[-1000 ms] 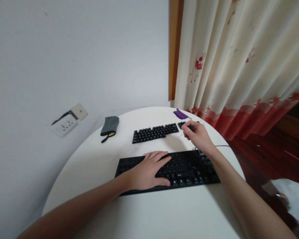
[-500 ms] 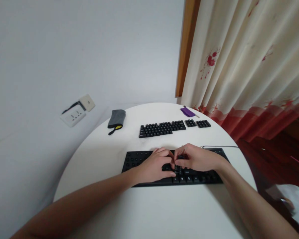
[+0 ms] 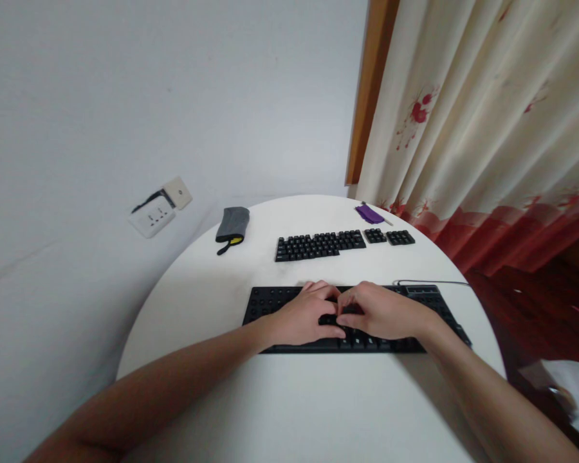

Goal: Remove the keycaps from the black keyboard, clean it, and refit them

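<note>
A black keyboard (image 3: 296, 347) lies on the white table, with both my hands over its middle. Bare round key posts show on its left part, while some keycaps sit along its front row. My left hand (image 3: 303, 316) rests on the keys, its thumb stretched along the front and its bent fingers spread apart from it. My right hand (image 3: 386, 312) is closed in a pinch beside the left fingertips. Whatever lies between its fingertips is too small and hidden to make out. Beyond the keyboard, loose black keycaps (image 3: 313, 245) are laid out in rows.
A grey pouch (image 3: 233, 223) with a black loop lies at the back left. A purple cloth-like item (image 3: 369, 213) is at the back right. The keyboard's cable (image 3: 434, 281) runs to the right edge of the round table (image 3: 289, 405). A wall socket (image 3: 153, 217) is on the left.
The view has shifted slightly, so the table appears further right. My right fingers sit lower and closer to the keys. Thin wire-like lines seen at those fingers earlier no longer show.
</note>
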Demonstrator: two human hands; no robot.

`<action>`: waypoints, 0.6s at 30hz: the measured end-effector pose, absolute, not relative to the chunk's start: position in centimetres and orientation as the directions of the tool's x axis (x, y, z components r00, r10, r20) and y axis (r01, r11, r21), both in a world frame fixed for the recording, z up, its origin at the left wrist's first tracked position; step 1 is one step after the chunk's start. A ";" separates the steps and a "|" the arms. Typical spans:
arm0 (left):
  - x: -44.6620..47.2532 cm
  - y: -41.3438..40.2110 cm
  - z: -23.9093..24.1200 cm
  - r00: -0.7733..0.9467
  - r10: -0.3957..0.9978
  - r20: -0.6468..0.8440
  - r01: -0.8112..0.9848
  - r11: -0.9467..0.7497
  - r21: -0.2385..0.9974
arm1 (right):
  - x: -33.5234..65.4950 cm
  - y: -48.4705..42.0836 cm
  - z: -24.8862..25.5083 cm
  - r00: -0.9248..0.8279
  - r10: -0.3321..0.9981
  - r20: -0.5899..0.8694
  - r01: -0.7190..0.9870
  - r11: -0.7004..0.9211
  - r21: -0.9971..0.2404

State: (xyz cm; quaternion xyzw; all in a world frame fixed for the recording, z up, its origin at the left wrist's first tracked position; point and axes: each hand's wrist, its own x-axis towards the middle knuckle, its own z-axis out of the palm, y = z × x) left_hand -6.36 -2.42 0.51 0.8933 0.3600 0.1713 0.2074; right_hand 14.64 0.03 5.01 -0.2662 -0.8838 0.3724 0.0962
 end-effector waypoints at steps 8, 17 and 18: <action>-6.2 -1.9 0.4 0.650 0.750 0.125 0.585 -0.599 0.547 | 13.9 0.9 3.7 -0.757 0.637 -0.149 0.439 0.326 -0.837; -6.0 -2.1 0.6 0.507 0.833 0.221 0.503 -0.495 0.709 | 12.8 1.4 3.3 -0.607 0.789 0.094 0.372 0.386 -0.844; -6.0 -2.1 0.6 0.468 0.851 0.238 0.479 -0.470 0.741 | 12.7 1.5 3.2 -0.559 0.820 0.123 0.378 0.385 -0.842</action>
